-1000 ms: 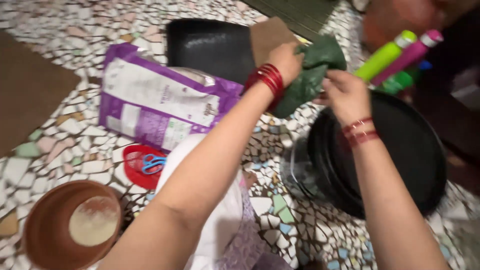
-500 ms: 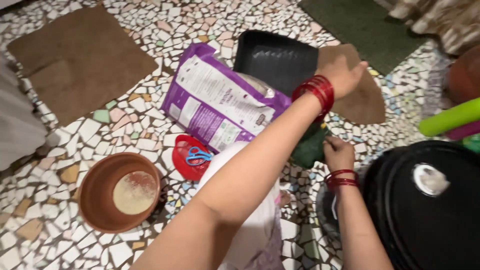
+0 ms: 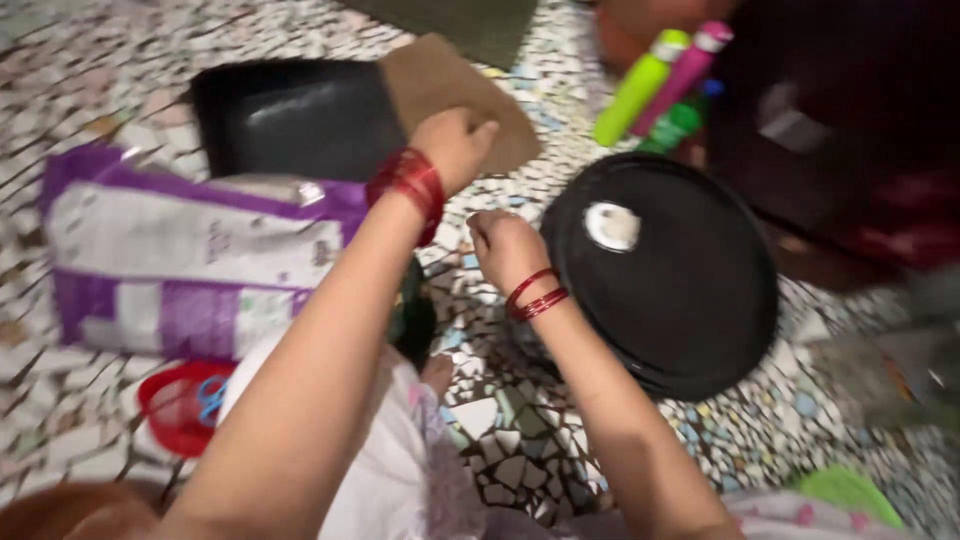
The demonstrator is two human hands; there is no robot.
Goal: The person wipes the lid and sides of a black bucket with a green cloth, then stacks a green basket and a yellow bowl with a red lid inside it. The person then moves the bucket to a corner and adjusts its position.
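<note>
Left hand (image 3: 452,145), wearing red bangles at the wrist, is closed on the edge of a flat brown cardboard-like sheet (image 3: 455,95), with the fingers curled and the thumb on top. That sheet lies on the mosaic tile floor (image 3: 520,420) and overlaps the right end of a shallow black rectangular plastic tray (image 3: 290,115).

Right hand (image 3: 503,245), also bangled, is loosely fisted just beside the rim of a round black lid-like disc (image 3: 680,290); motion blur prevents confirming whether it pinches anything. A white patch sits near the upper part of the disc.

A purple-and-white printed pouch (image 3: 190,265) lies left of the left forearm, touching the tray. A red round dish holding blue-handled scissors (image 3: 185,400) sits below the pouch. Green and pink tubes (image 3: 660,75) lie beyond the disc.
</note>
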